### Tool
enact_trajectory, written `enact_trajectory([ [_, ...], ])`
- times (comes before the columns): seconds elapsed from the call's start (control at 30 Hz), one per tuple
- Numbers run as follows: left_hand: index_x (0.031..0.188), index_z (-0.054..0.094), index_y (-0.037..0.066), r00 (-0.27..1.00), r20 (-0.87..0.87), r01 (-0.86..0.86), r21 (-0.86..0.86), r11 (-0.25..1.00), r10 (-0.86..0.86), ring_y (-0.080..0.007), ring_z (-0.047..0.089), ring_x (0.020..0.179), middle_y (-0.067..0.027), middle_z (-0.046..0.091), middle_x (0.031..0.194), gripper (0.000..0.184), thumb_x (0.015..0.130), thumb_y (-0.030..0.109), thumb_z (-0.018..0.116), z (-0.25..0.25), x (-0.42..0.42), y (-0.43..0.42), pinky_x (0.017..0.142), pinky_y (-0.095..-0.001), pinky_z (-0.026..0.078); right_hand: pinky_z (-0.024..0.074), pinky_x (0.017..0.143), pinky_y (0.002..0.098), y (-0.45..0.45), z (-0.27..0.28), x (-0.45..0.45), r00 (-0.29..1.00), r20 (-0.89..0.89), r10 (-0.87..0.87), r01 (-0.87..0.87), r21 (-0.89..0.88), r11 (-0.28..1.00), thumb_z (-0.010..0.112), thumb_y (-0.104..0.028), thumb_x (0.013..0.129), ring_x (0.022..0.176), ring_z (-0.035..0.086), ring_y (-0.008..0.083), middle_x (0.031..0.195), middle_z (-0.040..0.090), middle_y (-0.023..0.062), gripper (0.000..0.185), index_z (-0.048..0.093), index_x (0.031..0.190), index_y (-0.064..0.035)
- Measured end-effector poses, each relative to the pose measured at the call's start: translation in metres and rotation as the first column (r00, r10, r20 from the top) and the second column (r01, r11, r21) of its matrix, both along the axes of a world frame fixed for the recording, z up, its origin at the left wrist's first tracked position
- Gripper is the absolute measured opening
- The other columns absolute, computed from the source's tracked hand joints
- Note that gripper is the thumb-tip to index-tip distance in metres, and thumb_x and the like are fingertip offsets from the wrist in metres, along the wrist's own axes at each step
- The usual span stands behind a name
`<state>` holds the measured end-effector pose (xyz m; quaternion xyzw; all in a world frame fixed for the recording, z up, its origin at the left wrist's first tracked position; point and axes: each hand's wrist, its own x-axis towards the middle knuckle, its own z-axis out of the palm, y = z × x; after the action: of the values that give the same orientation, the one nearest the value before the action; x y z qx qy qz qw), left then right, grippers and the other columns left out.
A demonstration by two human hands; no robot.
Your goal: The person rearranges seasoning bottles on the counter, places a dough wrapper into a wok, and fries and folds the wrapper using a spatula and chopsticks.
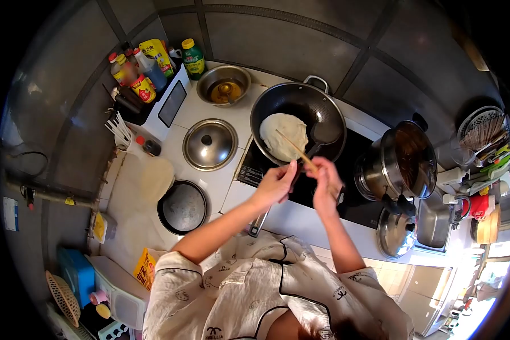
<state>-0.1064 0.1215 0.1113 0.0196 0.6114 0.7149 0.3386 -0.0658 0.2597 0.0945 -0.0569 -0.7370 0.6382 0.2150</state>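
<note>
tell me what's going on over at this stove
The person's right hand holds wooden chopsticks, tips at a pale flatbread lying in the dark wok. A spatula rests in there too. The left hand is close beside the right one; what it grips is unclear.

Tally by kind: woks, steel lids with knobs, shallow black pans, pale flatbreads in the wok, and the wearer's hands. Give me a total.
Wok: 1
Steel lids: 2
Shallow black pan: 1
Pale flatbread: 1
Hands: 2 (left hand, right hand)
Total: 7
</note>
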Motion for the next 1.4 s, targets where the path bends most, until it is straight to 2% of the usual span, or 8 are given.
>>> enact_trajectory([
  [0.23,0.12,0.047,0.004,0.933,0.179,-0.347,0.214,0.913,0.313,-0.0037,0.037,0.04,0.0041,0.042,0.056,0.035,0.089,0.02,0.046,-0.015,0.02,0.041,0.033,-0.0196,0.026,0.0442,0.079,0.0289,0.001,0.0,0.031,0.956,-0.196,0.216,-0.112,0.438,0.892,0.059,-0.011,0.079,0.09,0.055,0.0239,0.105,0.053,0.0153,0.028,0.053,0.103,0.0034],
  [0.37,0.12,0.048,0.004,0.953,0.178,-0.278,0.191,0.941,0.245,-0.003,0.039,0.05,0.0043,0.046,0.062,0.034,0.089,0.019,0.045,-0.01,0.017,0.031,0.043,-0.0179,0.031,0.0403,0.089,0.0305,0.011,0.001,0.041,1.0,-0.003,0.026,-0.024,0.301,0.953,0.055,-0.001,0.08,0.105,0.051,0.0225,0.115,0.049,0.0134,0.029,0.051,0.109,0.003],
  [0.5,0.119,0.047,0.006,0.923,-0.113,-0.344,0.184,0.921,0.368,-0.0056,0.038,0.04,0.0027,0.044,0.056,0.034,0.092,0.023,0.038,-0.066,0.03,0.065,0.035,-0.0207,0.029,0.0465,0.073,0.0251,0.025,-0.017,0.03,0.799,0.536,0.272,0.025,-0.482,0.876,0.04,-0.045,0.09,0.082,0.059,0.0157,0.082,0.06,0.0086,0.05,0.056,0.098,0.0021],
  [0.73,0.119,0.042,0.004,0.913,-0.2,-0.33,0.156,0.931,0.357,-0.01,0.048,0.042,-0.0022,0.049,0.06,0.037,0.094,0.029,0.033,-0.083,0.045,0.081,0.037,-0.0222,0.04,0.0451,0.048,0.0249,0.047,-0.014,0.014,0.702,0.665,0.256,0.049,-0.403,0.914,0.05,-0.03,0.086,0.056,0.054,0.0116,0.065,0.054,0.0024,0.027,0.058,0.084,-0.0041],
  [0.9,0.09,0.042,0.002,0.894,0.283,-0.41,0.207,0.888,0.347,-0.0215,0.058,0.043,-0.016,0.06,0.062,0.029,0.093,0.027,0.028,-0.045,0.031,0.05,0.034,-0.0257,0.042,0.0397,0.044,0.0231,0.103,0.008,0.008,0.635,0.756,0.162,0.094,-0.284,0.954,0.045,-0.027,0.089,0.055,0.048,0.0089,0.067,0.052,-0.0016,0.026,0.057,0.087,-0.004],
  [1.2,0.075,0.046,0.007,0.9,-0.165,-0.423,-0.113,0.899,0.403,-0.0053,0.03,0.038,0.0041,0.032,0.05,0.029,0.091,0.03,0.043,-0.074,0.03,0.002,0.034,-0.0223,0.025,0.0397,0.04,0.0209,0.159,0.037,-0.019,0.518,0.855,0.015,-0.326,0.181,0.928,0.05,-0.015,0.084,0.05,0.055,0.0094,0.066,0.061,0.007,0.017,0.057,0.09,0.0],
  [1.33,0.07,0.053,-0.001,0.596,-0.772,-0.623,-0.271,0.734,0.221,-0.0276,0.05,0.056,-0.0132,0.052,0.063,0.029,0.087,0.021,0.046,-0.101,0.051,-0.01,0.055,-0.0414,0.04,0.0404,0.041,0.0213,0.171,0.042,-0.042,0.424,0.904,0.046,-0.438,0.161,0.884,0.052,-0.016,0.084,0.049,0.053,0.0087,0.068,0.062,0.0065,0.028,0.055,0.106,0.0005],
  [1.4,0.072,0.053,-0.001,0.666,-0.718,-0.62,-0.382,0.685,0.202,-0.034,0.053,0.065,-0.0171,0.055,0.074,0.027,0.086,0.021,0.045,-0.095,0.059,-0.009,0.061,-0.045,0.04,0.0406,0.042,0.0214,0.175,0.036,-0.053,0.437,0.898,0.055,-0.455,0.168,0.875,0.052,-0.016,0.084,0.048,0.052,0.0085,0.069,0.062,0.0064,0.03,0.055,0.109,0.0004],
])
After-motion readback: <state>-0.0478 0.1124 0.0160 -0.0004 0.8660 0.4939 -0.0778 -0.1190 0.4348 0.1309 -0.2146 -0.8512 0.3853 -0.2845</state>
